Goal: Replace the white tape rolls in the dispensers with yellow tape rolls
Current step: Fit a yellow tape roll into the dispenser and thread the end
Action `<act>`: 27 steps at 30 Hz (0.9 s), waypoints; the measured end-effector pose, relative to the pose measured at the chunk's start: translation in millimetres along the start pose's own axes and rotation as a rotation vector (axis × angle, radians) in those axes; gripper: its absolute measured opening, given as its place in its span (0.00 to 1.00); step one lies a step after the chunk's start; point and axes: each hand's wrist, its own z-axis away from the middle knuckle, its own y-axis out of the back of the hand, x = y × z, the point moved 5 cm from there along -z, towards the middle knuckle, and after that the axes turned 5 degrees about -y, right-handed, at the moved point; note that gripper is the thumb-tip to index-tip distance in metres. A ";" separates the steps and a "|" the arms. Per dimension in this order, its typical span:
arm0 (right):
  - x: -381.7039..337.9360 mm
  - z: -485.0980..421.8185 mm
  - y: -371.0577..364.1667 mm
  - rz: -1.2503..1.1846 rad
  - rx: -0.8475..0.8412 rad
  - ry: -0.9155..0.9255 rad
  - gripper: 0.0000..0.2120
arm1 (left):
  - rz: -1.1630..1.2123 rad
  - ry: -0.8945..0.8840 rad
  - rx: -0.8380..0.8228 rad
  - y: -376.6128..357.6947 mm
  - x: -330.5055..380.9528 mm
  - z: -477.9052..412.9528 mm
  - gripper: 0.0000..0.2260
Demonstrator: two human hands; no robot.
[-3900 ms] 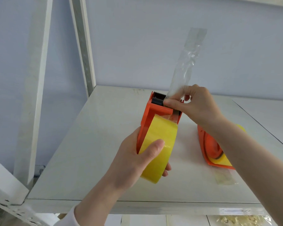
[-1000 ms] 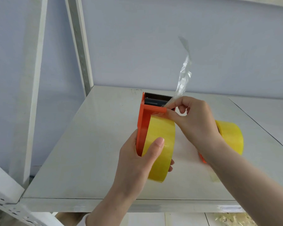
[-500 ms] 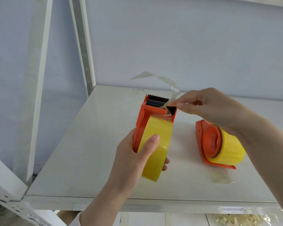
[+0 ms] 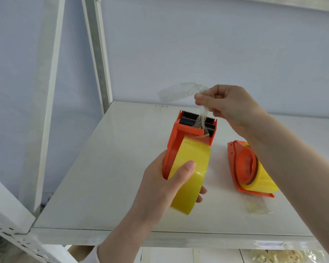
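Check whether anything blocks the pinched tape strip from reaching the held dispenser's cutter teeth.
Nothing visible does. The tape strip, pinched by the right hand, rises past the black roller right by the cutter teeth of the dispenser.

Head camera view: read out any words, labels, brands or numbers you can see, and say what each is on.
None readable. No text shows on the orange dispenser in the left hand, its yellow tape roll, the second dispenser on the shelf, or the clear tape strip pinched by the right hand.
Marks at the shelf's back edge are too blurred to read.
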 end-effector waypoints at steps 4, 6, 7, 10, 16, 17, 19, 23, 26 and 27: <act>-5.1 -24.0 -8.2 -0.092 0.022 -0.019 0.13 | 0.068 -0.032 -0.030 -2.5 5.5 -1.6 0.15; -8.8 -37.5 -1.0 -0.131 0.082 -0.043 0.13 | 0.088 -0.045 -0.062 -5.9 7.1 1.4 0.17; -10.7 -43.8 3.6 -0.131 0.106 -0.054 0.12 | 0.091 -0.044 -0.071 -7.4 7.6 3.2 0.19; -10.8 -59.1 7.5 -0.117 0.113 -0.079 0.11 | 0.103 -0.069 -0.049 -7.4 11.3 4.3 0.20; 11.1 -75.3 1.0 -0.363 0.136 -0.230 0.10 | 0.121 -0.139 -0.018 -2.5 27.2 4.2 0.21; 18.8 -73.5 -2.0 -0.419 0.143 -0.250 0.10 | 0.144 -0.155 0.011 -0.9 30.8 3.2 0.19; 38.7 -65.1 -12.9 -0.573 0.173 -0.281 0.04 | 0.200 -0.183 0.088 5.2 39.4 -3.3 0.13; 73.3 -26.0 -40.9 -0.690 0.233 -0.261 0.20 | 0.278 -0.189 0.198 17.2 59.4 -27.9 0.14; 77.8 17.8 -63.0 -0.854 0.267 -0.214 0.10 | 0.286 -0.142 0.220 15.0 62.7 -40.8 0.17; 79.5 30.6 -68.2 -0.918 0.299 -0.198 0.08 | 0.289 -0.119 0.221 12.3 60.0 -42.4 0.19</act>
